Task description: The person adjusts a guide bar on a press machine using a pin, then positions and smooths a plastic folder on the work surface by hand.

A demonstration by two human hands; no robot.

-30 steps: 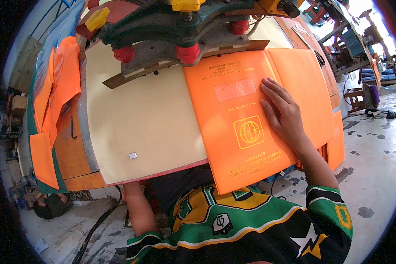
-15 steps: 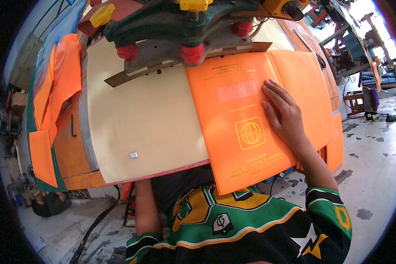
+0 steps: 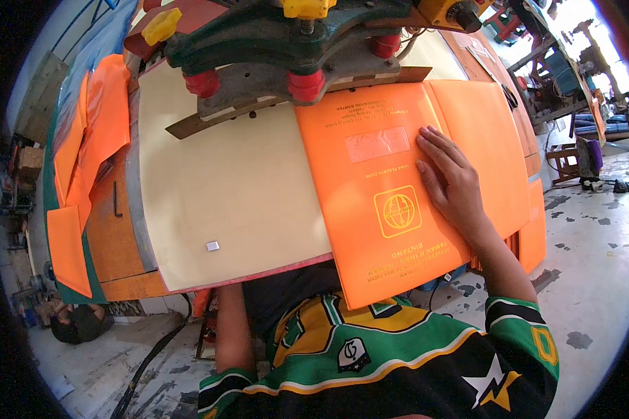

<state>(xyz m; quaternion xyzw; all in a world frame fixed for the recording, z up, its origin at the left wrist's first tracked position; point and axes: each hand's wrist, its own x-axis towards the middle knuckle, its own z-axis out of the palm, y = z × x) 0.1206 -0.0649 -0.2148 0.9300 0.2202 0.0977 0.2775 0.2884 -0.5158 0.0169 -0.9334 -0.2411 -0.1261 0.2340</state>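
My right hand [image 3: 451, 171] lies flat with fingers stretched out on an orange plastic cover [image 3: 370, 258]. The cover is spread open at its fold. Yellow printing, a globe emblem and a small clear window show on its nearer panel. Its upper edge lies up against the metal strip [image 3: 223, 119] under the press head [image 3: 307, 52]. Only the forearm on my left side shows; it passes under the front edge of the cream work board [image 3: 237, 181], which hides my left hand. A small whitish rectangular piece [image 3: 212, 246] lies on the board.
Orange plastic sheets [image 3: 105, 105] lie at the left beside a hex key [image 3: 116, 199]. More orange covers [image 3: 533, 234] hang at the right edge. A person [image 3: 80, 322] is low at the far left. A stool [image 3: 573, 160] stands at the right.
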